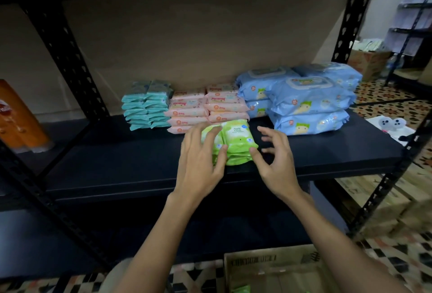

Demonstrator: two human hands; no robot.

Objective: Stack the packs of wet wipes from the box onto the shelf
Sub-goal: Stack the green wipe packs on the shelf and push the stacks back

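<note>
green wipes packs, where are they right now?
Head view: the green packs sit near the front of the black shelf, just ahead of the pink packs, between the hands, left hand resting on them.

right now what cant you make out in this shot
- Left green packs, head view: mostly hidden under the left hand; count unclear.
- Cardboard box: cut off by the bottom edge; contents mostly unseen.
- Teal packs: print too small to read.
- Right hand: fingers motion-blurred; contact with the right green pack unclear.
</note>
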